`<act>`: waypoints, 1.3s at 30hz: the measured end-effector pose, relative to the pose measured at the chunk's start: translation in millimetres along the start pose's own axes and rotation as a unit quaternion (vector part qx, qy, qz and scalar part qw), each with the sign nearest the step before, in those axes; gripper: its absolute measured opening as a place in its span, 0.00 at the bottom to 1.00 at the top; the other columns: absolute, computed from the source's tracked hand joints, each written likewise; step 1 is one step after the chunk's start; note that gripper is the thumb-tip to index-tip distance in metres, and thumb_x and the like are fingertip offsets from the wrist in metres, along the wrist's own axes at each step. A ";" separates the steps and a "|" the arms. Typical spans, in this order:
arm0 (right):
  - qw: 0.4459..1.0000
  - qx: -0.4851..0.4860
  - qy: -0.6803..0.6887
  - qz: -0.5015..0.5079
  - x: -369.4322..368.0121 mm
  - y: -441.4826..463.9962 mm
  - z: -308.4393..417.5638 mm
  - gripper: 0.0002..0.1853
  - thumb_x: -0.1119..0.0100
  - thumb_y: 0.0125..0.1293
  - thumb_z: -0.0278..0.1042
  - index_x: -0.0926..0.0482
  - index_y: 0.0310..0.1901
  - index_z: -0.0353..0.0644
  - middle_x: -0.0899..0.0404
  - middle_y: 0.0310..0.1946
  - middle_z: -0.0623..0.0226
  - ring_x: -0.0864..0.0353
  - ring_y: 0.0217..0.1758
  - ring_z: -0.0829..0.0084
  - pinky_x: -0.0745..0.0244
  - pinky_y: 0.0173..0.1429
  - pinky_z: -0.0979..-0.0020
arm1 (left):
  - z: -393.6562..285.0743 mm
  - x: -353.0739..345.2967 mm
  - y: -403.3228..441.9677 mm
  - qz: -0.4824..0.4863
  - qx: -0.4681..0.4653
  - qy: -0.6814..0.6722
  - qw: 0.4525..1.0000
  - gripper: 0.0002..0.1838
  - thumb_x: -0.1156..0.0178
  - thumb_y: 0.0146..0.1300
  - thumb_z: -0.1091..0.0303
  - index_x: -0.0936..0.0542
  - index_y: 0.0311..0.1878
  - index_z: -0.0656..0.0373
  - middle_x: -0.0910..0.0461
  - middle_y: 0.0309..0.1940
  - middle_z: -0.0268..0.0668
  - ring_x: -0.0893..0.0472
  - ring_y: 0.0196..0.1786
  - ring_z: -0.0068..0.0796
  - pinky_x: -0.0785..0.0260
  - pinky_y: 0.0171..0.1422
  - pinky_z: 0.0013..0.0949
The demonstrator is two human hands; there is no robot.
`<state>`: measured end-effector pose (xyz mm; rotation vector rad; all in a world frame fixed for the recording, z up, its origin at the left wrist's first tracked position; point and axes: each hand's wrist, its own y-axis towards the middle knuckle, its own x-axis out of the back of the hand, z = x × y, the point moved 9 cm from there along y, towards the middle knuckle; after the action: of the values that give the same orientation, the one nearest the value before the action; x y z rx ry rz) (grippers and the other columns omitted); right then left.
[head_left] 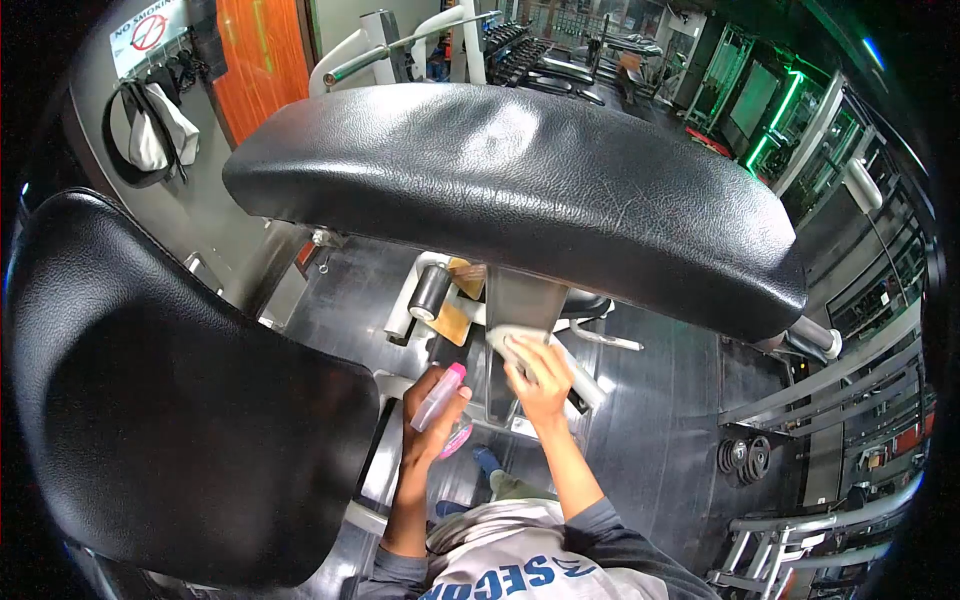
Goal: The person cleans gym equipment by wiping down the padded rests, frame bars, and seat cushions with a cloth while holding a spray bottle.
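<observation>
My left hand [432, 415] is wrapped round a clear spray bottle [438, 398] with a pink nozzle, beside the metal frame of the seat. My right hand [538, 378] presses a pale cloth [507, 340] against the grey metal post [525, 300] under the wide black pad [500, 180]. The fingers cover part of the cloth. At the left stands a large black padded seat [180, 420].
A black roller [431, 291] on a white frame is low behind my hands. Weight plates [745, 458] and a metal rack [820, 540] stand at the right. A belt and cloth [150, 130] hang on the left wall. Dumbbells [515, 50] line the back.
</observation>
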<state>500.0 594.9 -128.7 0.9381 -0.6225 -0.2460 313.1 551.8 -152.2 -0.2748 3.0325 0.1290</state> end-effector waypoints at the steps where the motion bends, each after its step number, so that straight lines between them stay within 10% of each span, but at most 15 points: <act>1: 0.999 -0.015 -0.015 0.037 -9.7 -20.3 -11.5 0.23 0.27 0.44 0.21 0.12 0.46 0.48 0.14 0.47 0.70 0.15 0.43 0.66 0.20 0.47 0.68 | 1.4 -2.2 0.2 0.014 -0.003 0.011 1.000 0.08 0.35 0.63 0.66 0.23 0.34 0.57 0.29 0.23 0.25 0.30 0.23 0.14 0.38 0.28 0.24; 6: 0.991 -0.104 0.009 0.082 -14.4 -40.8 -30.3 0.22 0.28 0.46 0.20 0.12 0.46 0.47 0.14 0.47 0.69 0.15 0.47 0.65 0.20 0.50 0.67 | 13.1 -7.5 0.9 0.024 0.014 0.053 0.998 0.09 0.36 0.62 0.68 0.25 0.29 0.59 0.29 0.22 0.27 0.30 0.21 0.15 0.39 0.25 0.26; 18: 0.960 -0.166 0.164 -0.154 69.5 -6.0 -19.4 0.17 0.36 0.47 0.23 0.22 0.42 0.35 0.23 0.44 0.56 0.22 0.48 0.61 0.29 0.58 0.65 | 54.3 -25.1 16.6 -0.017 0.006 0.063 0.998 0.12 0.35 0.61 0.66 0.25 0.27 0.62 0.28 0.19 0.31 0.29 0.24 0.19 0.38 0.29 0.29; 26: 0.994 -0.086 0.040 0.055 -27.7 -36.3 -23.6 0.20 0.29 0.48 0.20 0.15 0.46 0.43 0.16 0.44 0.65 0.15 0.48 0.62 0.20 0.51 0.65 | 49.0 -15.3 12.7 -0.011 -0.032 0.054 0.998 0.10 0.35 0.63 0.67 0.24 0.30 0.61 0.28 0.20 0.28 0.28 0.22 0.17 0.39 0.25 0.25; 29: 0.967 -0.198 0.017 0.161 -56.1 -96.8 -57.2 0.19 0.28 0.50 0.23 0.15 0.47 0.43 0.16 0.44 0.64 0.15 0.46 0.59 0.19 0.50 0.65 | 51.9 -9.1 10.8 -0.013 -0.025 0.027 0.999 0.11 0.36 0.65 0.65 0.24 0.31 0.60 0.28 0.20 0.27 0.29 0.20 0.15 0.38 0.24 0.25; 39: 0.987 -0.134 0.071 0.054 -41.7 -21.3 -14.1 0.19 0.27 0.50 0.23 0.13 0.46 0.44 0.15 0.43 0.64 0.14 0.45 0.64 0.19 0.49 0.68 | 59.4 10.7 7.7 -0.038 -0.014 0.034 0.999 0.09 0.35 0.65 0.65 0.22 0.33 0.59 0.28 0.19 0.26 0.29 0.20 0.14 0.38 0.24 0.24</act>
<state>476.5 611.1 -168.4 0.6546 -0.4939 -0.1590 306.3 563.0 -211.5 -0.4032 3.0839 0.1611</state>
